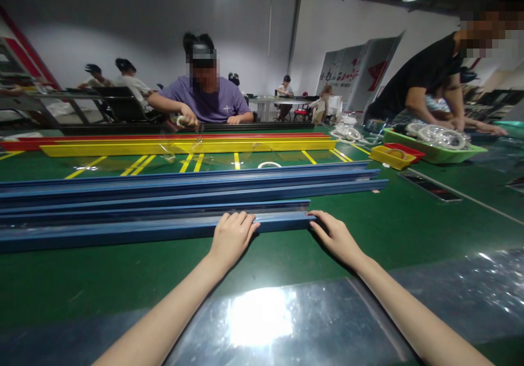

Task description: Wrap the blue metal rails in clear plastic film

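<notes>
Nearest blue rail (pixel 158 228) lies crosswise on the green tabletop (pixel 282 259), in front of the other blue rails (pixel 204 194). From my remote seat: left hand (pixel 234 234) drapes over it near its right end; I can't tell gripping from resting. Right hand (pixel 332 236) pinches the end corner between thumb and fingers. I'd want light, even pressure, both hands level, so it doesn't twist or skid.
</notes>
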`<state>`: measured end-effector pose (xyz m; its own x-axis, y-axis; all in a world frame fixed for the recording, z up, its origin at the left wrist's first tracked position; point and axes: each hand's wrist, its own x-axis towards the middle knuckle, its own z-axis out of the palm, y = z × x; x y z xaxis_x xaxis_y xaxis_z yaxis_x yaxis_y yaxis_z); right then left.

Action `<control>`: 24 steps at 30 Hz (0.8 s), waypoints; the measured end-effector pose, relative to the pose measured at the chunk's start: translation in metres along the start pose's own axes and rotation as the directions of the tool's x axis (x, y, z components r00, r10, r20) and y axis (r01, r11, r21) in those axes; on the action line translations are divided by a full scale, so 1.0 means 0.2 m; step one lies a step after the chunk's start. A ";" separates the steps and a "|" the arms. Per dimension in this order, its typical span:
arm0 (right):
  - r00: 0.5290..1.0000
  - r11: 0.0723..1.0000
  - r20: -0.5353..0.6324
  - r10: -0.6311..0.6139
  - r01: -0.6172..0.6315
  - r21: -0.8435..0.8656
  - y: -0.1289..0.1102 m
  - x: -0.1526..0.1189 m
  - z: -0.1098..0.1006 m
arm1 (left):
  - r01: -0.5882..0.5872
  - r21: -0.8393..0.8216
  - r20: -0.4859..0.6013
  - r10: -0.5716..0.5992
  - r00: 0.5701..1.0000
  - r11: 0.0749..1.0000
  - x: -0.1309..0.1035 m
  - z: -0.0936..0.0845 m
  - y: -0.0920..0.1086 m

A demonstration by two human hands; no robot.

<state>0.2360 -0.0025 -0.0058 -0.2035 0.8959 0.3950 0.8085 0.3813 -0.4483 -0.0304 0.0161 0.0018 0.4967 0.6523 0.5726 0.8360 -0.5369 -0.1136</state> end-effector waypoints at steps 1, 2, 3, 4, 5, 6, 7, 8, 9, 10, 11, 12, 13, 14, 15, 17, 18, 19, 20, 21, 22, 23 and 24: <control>1.000 1.000 -0.001 0.000 0.000 0.001 0.00 0.00 0.00 | 0.001 -0.002 0.000 -0.001 1.000 1.000 0.00 0.00 0.00; 1.000 1.000 -0.002 0.000 0.000 0.001 0.00 0.00 0.00 | 0.002 -0.003 0.002 -0.002 1.000 1.000 0.00 0.00 0.00; 1.000 1.000 -0.005 0.001 -0.001 0.001 0.00 0.00 0.00 | 0.003 -0.003 0.003 -0.003 1.000 1.000 0.00 0.00 0.00; 1.000 1.000 -0.008 0.001 -0.001 0.002 0.00 0.00 0.00 | 0.004 -0.003 0.004 -0.004 1.000 1.000 0.00 0.00 0.00; 1.000 1.000 -0.012 0.002 -0.002 0.003 0.00 0.00 0.00 | 0.004 -0.003 0.005 -0.004 1.000 1.000 0.00 0.00 0.00; 1.000 1.000 -0.015 0.002 -0.002 0.004 0.01 0.00 0.00 | 0.004 -0.002 0.006 -0.004 1.000 1.000 0.00 0.00 0.00; 1.000 1.000 -0.018 0.003 -0.003 0.005 0.01 0.00 0.00 | 0.003 -0.003 0.007 -0.003 1.000 1.000 0.00 0.00 0.00; 1.000 1.000 -0.020 0.006 -0.005 0.005 0.01 0.00 0.00 | 0.004 -0.004 0.008 -0.004 1.000 1.000 0.00 0.00 0.00; 1.000 1.000 -0.021 0.009 -0.009 0.004 0.01 0.00 0.00 | 0.004 -0.006 0.007 -0.004 1.000 1.000 0.00 0.00 0.00; 1.000 1.000 -0.021 0.015 -0.015 0.001 0.01 0.00 0.00 | 0.005 -0.008 0.008 -0.005 1.000 1.000 0.00 0.00 0.00; 1.000 1.000 -0.019 0.021 -0.021 -0.003 0.01 0.00 0.00 | 0.006 -0.009 0.008 -0.006 1.000 1.000 0.00 0.00 0.00; 1.000 1.000 -0.017 0.026 -0.026 -0.006 0.01 0.00 0.00 | 0.007 -0.008 0.007 -0.007 1.000 1.000 0.00 0.00 0.00; 0.999 1.000 -0.014 0.030 -0.030 -0.007 0.01 0.00 0.00 | 0.007 -0.005 0.005 -0.007 1.000 1.000 0.00 0.00 0.00; 0.999 0.999 -0.014 0.032 -0.032 -0.008 0.01 0.00 0.00 | 0.007 -0.001 0.002 -0.007 1.000 1.000 0.00 0.00 0.00; 0.999 0.999 -0.013 0.032 -0.032 -0.008 0.01 0.00 0.00 | 0.006 0.005 0.000 -0.006 1.000 1.000 0.00 0.00 0.00; 0.999 0.999 -0.016 0.032 -0.032 -0.012 0.01 0.00 0.00 | 0.004 0.012 -0.007 -0.004 1.000 1.000 0.00 0.00 0.00; 0.999 0.999 -0.018 0.034 -0.034 -0.015 0.01 0.00 0.00 | 0.003 0.013 -0.009 -0.003 1.000 1.000 0.00 0.00 0.00; 0.999 0.999 -0.018 0.037 -0.037 -0.017 0.01 0.00 0.00 | 0.003 0.013 -0.009 -0.003 1.000 1.000 0.00 0.00 0.00; 0.999 0.999 -0.018 0.043 -0.043 -0.017 0.01 0.00 0.00 | 0.004 0.013 -0.009 -0.004 1.000 1.000 0.00 0.00 0.00; 0.999 0.999 -0.018 0.051 -0.051 -0.016 0.01 0.00 0.00 | 0.005 0.013 -0.008 -0.005 1.000 1.000 0.00 0.00 0.00; 0.998 0.998 -0.019 0.060 -0.061 -0.014 0.01 0.00 0.00 | 0.007 0.014 -0.005 -0.007 1.000 1.000 0.00 0.00 0.00; 0.998 0.998 -0.020 0.067 -0.067 -0.012 0.01 0.00 0.00 | 0.008 0.016 -0.002 -0.008 1.000 1.000 0.00 0.00 0.00; 0.997 0.997 -0.022 0.070 -0.071 -0.010 0.01 0.00 0.00 | 0.009 0.018 -0.001 -0.009 1.000 1.000 0.00 0.01 0.00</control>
<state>0.2372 -0.0009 -0.0065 -0.1340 0.9154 0.3797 0.8264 0.3147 -0.4669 -0.0297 0.0169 0.0011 0.4892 0.6565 0.5742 0.8443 -0.5216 -0.1229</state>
